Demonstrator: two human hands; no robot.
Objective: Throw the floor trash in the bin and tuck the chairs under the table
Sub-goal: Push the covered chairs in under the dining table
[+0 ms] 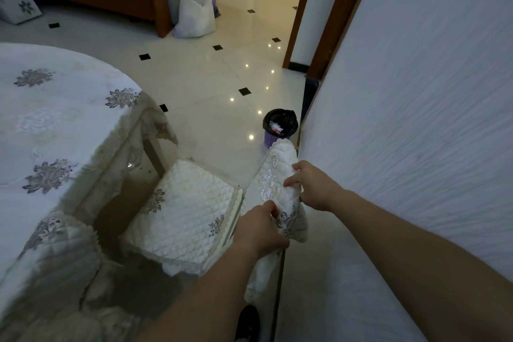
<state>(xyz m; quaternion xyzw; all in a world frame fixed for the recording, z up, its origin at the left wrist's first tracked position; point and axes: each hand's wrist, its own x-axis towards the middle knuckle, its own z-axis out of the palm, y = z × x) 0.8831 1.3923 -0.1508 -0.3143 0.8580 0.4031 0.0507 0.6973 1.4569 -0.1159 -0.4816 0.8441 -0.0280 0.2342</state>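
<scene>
Both hands, the left hand [261, 228] and the right hand [313, 189], are closing their grip on the padded top of the chair [188, 214], which is sitting just beside the desk [50, 119] edge, squeezed near the wall [416, 119], with the bin [279, 126] standing past it on the open floor [211, 108].

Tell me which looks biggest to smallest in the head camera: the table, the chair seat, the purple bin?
1. table, nearest the camera
2. chair seat
3. purple bin, farther off, so it may only look tiny
</scene>
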